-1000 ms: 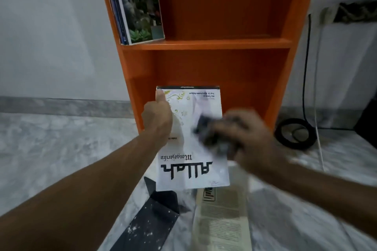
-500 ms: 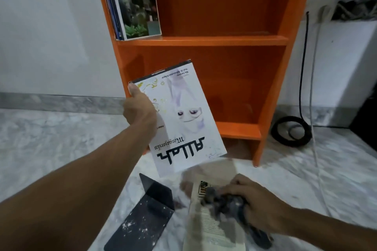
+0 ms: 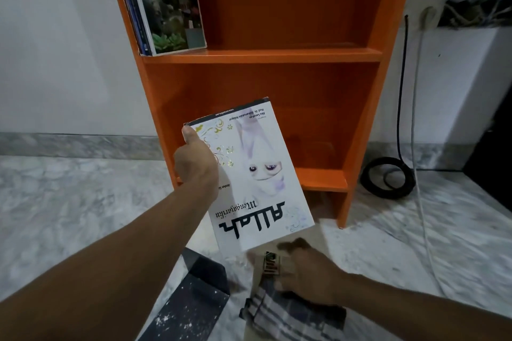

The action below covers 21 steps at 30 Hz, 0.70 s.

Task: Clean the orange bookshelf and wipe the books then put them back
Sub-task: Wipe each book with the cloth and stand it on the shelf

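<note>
Centrally, left hand (image 3: 194,166) gripped the white book (image 3: 257,174) by its edge before the orange bookshelf (image 3: 277,55), likely for reshelving; right hand (image 3: 307,271) lay on the cloth (image 3: 291,313), lower centre, grip unclear.

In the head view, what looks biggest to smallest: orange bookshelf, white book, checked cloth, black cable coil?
1. orange bookshelf
2. white book, held nearer the camera
3. checked cloth, then black cable coil: unsure, because the cloth lies nearer
</note>
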{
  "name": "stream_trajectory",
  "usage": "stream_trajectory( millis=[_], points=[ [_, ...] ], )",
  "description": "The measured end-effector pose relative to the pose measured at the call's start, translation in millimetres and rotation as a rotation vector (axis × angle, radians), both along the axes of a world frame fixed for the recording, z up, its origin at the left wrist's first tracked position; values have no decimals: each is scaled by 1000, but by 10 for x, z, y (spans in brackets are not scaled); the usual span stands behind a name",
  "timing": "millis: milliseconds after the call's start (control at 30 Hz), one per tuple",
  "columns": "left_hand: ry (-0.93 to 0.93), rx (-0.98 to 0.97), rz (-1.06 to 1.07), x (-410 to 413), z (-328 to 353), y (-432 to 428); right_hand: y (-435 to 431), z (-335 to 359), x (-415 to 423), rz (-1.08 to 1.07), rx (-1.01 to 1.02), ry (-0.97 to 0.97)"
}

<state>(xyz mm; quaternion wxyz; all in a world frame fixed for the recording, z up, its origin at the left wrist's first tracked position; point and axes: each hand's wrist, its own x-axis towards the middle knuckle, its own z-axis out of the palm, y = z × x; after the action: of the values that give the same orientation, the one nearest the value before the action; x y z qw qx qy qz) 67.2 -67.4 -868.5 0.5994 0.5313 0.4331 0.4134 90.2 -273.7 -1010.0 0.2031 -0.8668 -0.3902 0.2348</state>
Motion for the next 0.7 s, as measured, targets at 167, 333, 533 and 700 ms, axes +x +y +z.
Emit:
stream_trajectory(
  millis=[167, 333, 533, 700],
  points=[
    [-130, -182, -21, 26, 2, 8, 86, 616, -5, -405, 722, 690],
    [-334, -373, -147, -37, 66, -51, 215, 1206, 203, -622, 1116, 731],
    [-256, -30, -283, -209, 117, 161, 130, 2364, 282, -366, 1122, 164],
    [115, 671, -513, -437, 247, 294, 50, 3194, 195, -4, 678, -401]
  ],
)
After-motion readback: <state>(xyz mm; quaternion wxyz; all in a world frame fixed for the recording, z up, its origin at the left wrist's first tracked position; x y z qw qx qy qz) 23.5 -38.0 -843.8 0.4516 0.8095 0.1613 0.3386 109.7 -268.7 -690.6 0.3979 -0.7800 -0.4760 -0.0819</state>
